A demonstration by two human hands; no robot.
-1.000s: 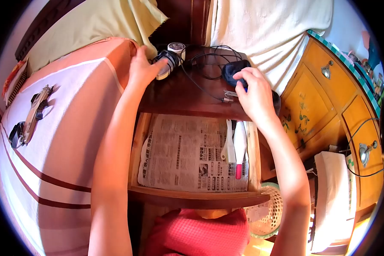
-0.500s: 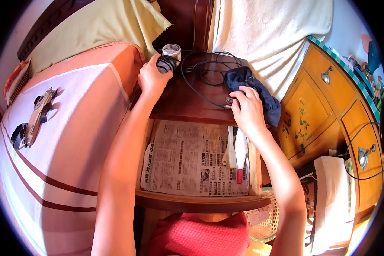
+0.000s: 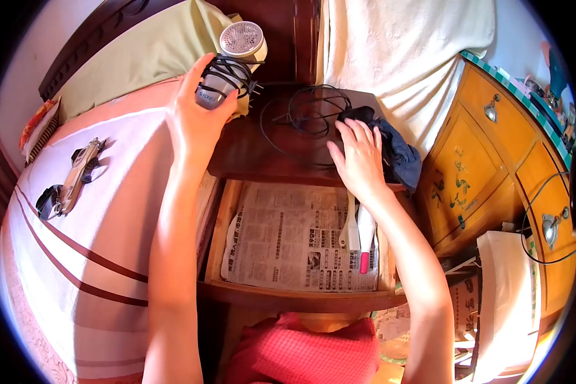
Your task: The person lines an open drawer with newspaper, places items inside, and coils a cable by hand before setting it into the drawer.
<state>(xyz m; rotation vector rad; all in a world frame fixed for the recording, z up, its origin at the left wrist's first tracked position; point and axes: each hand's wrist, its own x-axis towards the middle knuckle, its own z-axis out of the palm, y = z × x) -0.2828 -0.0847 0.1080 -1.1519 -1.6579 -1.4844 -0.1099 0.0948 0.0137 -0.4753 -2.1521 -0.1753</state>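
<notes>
My left hand [image 3: 191, 118] grips a fabric shaver [image 3: 241, 54] with a round perforated head and black cord wound round its grey body. It is raised above the left edge of the dark wooden nightstand [image 3: 240, 150]. My right hand [image 3: 363, 160], fingers spread, is over the nightstand's right side at a dark blue cloth [image 3: 401, 155]. Whether it touches the cloth I cannot tell. Loose black cable [image 3: 301, 115] lies coiled between the hands. Below, the drawer [image 3: 301, 298] stands pulled out, lined with newspaper [image 3: 269, 237]. It holds a white stick with a red end [image 3: 366, 233] and a flat white tool [image 3: 350, 230].
At the left is a bed [image 3: 109, 249] with a strapped brown object [image 3: 73, 182] on it. A yellow cabinet [image 3: 457, 153] stands to the right, beside a cream cloth [image 3: 403, 51]. Red fabric [image 3: 307, 352] shows below the drawer.
My left hand has lifted the fabric shaver up and left from the nightstand. My right hand has shifted slightly left and down; the cable end that was by its fingers no longer shows there.
</notes>
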